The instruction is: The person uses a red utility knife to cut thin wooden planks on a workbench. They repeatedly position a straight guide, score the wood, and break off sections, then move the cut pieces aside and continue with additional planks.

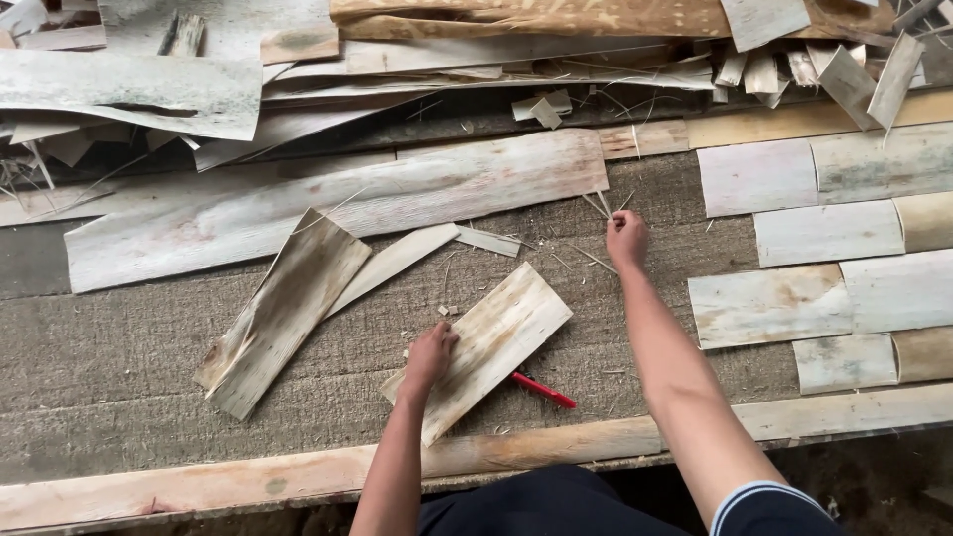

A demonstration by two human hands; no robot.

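My left hand (431,354) presses flat on a pale rectangular veneer piece (501,333) that lies at an angle on the grey felt belt (119,357). A red-handled knife (542,390) lies just to the right of that piece, partly under its edge. My right hand (626,237) is stretched forward, its fingers closed near thin wood slivers (599,205) at the end of a long veneer sheet (328,203). Whether a sliver is pinched between the fingers I cannot tell.
A bent veneer strip (283,313) lies left of my left hand. Flat veneer pieces (824,233) are laid side by side at the right. A heap of veneer scraps (476,50) runs along the far side. A wooden rail (596,439) edges the belt nearest me.
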